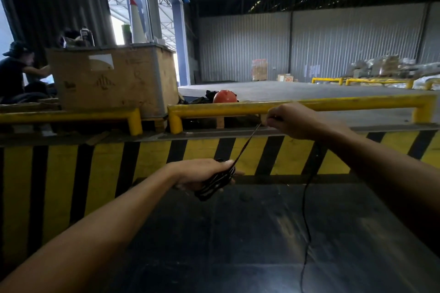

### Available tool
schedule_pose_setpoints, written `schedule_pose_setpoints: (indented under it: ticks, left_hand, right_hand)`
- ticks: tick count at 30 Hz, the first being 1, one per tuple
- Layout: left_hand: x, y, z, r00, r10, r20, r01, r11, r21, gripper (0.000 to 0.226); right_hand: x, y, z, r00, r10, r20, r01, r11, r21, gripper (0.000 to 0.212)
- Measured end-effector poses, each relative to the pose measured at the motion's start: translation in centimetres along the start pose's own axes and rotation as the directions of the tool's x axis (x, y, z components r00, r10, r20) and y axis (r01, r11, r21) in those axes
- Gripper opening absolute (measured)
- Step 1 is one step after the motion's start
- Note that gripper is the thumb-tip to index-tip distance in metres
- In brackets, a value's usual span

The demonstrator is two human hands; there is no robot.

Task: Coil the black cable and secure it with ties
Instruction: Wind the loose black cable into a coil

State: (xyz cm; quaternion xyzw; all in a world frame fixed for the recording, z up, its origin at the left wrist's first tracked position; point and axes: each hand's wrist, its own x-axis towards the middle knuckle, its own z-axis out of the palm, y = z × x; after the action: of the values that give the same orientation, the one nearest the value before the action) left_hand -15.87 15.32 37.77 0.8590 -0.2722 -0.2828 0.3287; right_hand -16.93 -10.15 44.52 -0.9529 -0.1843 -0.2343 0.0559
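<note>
My left hand (202,173) grips a small bundle of black cable loops (214,185) at centre frame. From the bundle a taut strand (247,143) runs up and to the right into my right hand (292,121), which pinches it in front of the yellow rail. The loose rest of the black cable (307,209) hangs down from under my right hand and trails off the bottom of the frame. I see no ties.
A dark flat surface (262,233) lies below my arms. Behind it stands a yellow-and-black striped wall (107,169) topped by yellow rails (333,104). A cardboard-sided crate (112,78) and an orange helmet (225,97) sit beyond. A seated person (16,71) is at far left.
</note>
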Motion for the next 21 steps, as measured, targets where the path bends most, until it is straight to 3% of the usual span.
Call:
schedule_pose_setpoints:
  ticks: [2, 4, 7, 9, 11, 12, 14, 16, 18, 21]
  left_hand:
    - [-0.9, 1.4, 0.4, 0.983, 0.143, 0.114, -0.112, 0.964, -0.243, 0.043]
    - [-1.4, 3.3, 0.5, 0.935, 0.336, 0.109, -0.250, 0.848, -0.466, 0.042]
    - [-1.3, 6.1, -0.4, 0.855, 0.510, -0.097, -0.446, 0.624, -0.641, 0.046]
    - [-0.9, 7.2, -0.9, 0.826, 0.500, -0.262, -0.534, 0.544, -0.647, 0.045]
    - [-0.4, 7.1, -1.3, 0.796, 0.466, -0.385, -0.593, 0.480, -0.646, 0.045]
    - [-0.2, 6.7, -1.3, 0.790, 0.448, -0.419, -0.609, 0.493, -0.622, 0.044]
    - [0.0, 5.6, -1.4, 0.792, 0.408, -0.454, -0.598, 0.669, -0.441, 0.039]
    - [0.1, 4.0, -1.5, 0.802, 0.377, -0.462, -0.455, 0.888, -0.064, 0.039]
    - [0.1, 2.1, -1.8, 0.829, 0.349, -0.437, -0.260, 0.932, 0.253, 0.040]
    - [-0.1, -0.2, -1.9, 0.899, 0.208, -0.385, -0.053, 0.925, 0.377, 0.029]
  right_hand:
    - [-0.2, 0.5, 0.9, 0.995, 0.066, -0.080, -0.062, 0.997, 0.054, 0.020]
    - [-1.0, -0.2, 2.6, 0.993, 0.105, -0.054, -0.098, 0.989, 0.113, 0.023]
    - [-2.7, -3.2, 6.0, 0.994, 0.046, 0.098, -0.068, 0.971, 0.228, 0.018]
    - [-3.7, -5.9, 8.3, 0.982, 0.000, 0.189, -0.062, 0.944, 0.324, 0.012]
    - [-4.3, -8.1, 10.2, 0.952, -0.068, 0.299, -0.020, 0.959, 0.282, 0.013]
    - [-4.6, -8.7, 10.6, 0.934, -0.083, 0.347, -0.008, 0.968, 0.252, 0.020]
    - [-4.7, -8.5, 10.0, 0.920, -0.090, 0.383, 0.008, 0.978, 0.210, 0.021]
    - [-4.5, -7.2, 8.3, 0.911, -0.090, 0.402, 0.029, 0.987, 0.156, 0.015]
    - [-4.2, -5.4, 6.2, 0.906, -0.092, 0.412, 0.048, 0.992, 0.116, 0.008]
    - [-3.6, -2.8, 3.2, 0.909, -0.089, 0.407, 0.047, 0.993, 0.113, 0.015]
